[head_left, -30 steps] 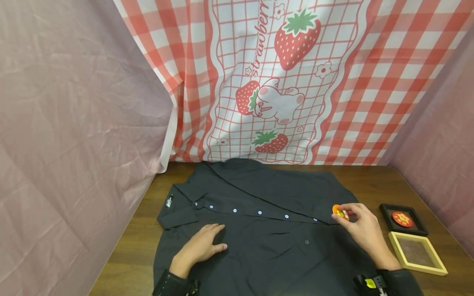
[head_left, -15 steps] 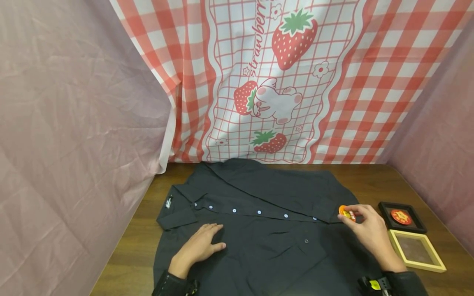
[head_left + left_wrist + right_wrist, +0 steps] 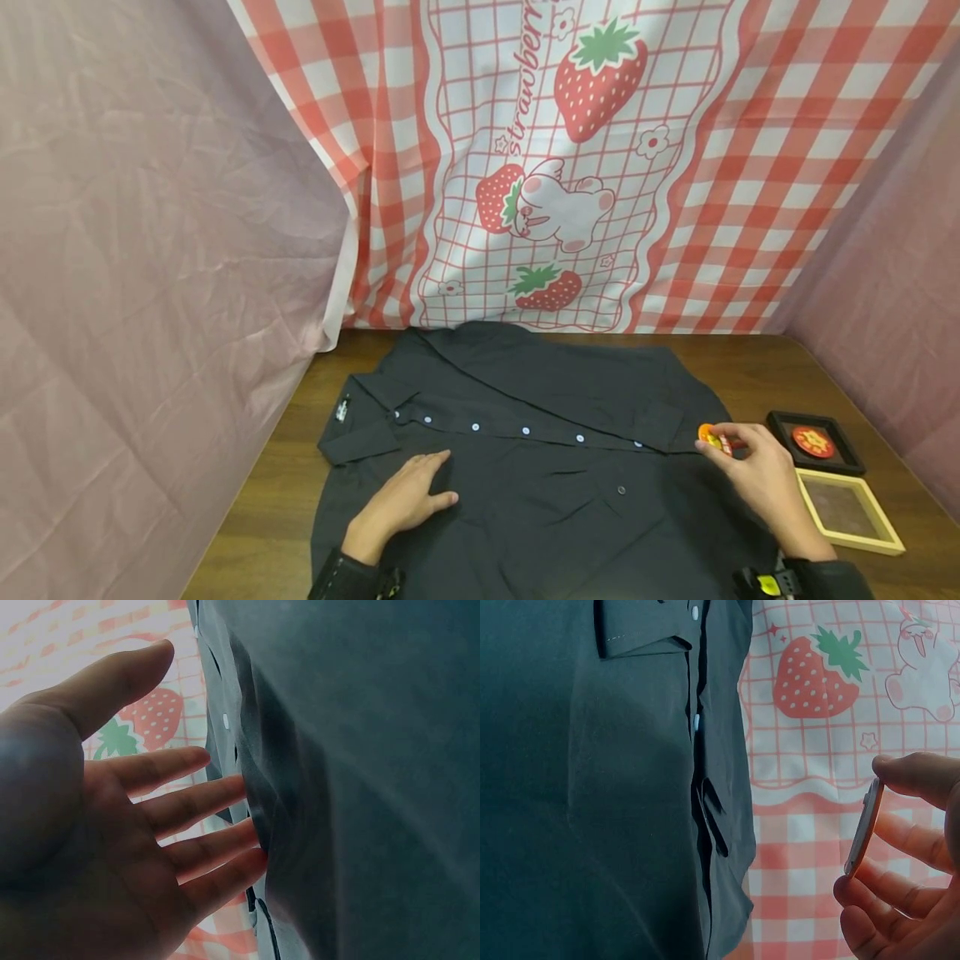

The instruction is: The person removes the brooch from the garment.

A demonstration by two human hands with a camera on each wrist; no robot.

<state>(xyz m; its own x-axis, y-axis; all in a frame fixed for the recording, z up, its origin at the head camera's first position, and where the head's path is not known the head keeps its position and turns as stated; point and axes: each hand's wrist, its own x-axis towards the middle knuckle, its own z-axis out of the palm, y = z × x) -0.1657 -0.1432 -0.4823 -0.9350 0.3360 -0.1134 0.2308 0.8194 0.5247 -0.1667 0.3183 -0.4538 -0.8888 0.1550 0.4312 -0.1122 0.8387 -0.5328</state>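
A dark button-up shirt (image 3: 540,517) lies spread over the table, its collar toward the left and its row of pale buttons running across. My left hand (image 3: 405,496) rests on the shirt front with its fingers extended and nothing in it. At the shirt's right side, my right hand (image 3: 765,475) pinches a round orange and red badge (image 3: 715,438) between thumb and fingers. Seen edge-on in the right wrist view, the badge (image 3: 864,829) is a thin disc with a pale side facing the shirt; it is held clear of the cloth there.
Right of the shirt lies a black square tray (image 3: 847,457) holding a red and yellow round badge (image 3: 813,442). A cream-framed tray (image 3: 862,543) sits just in front of it. A checked strawberry cloth (image 3: 570,275) hangs behind the wooden table (image 3: 255,500), and pink curtains (image 3: 165,292) flank it.
My right hand has moved to the right and slightly nearer with the badge, toward the shirt's right edge. My left hand has stayed nearly still.
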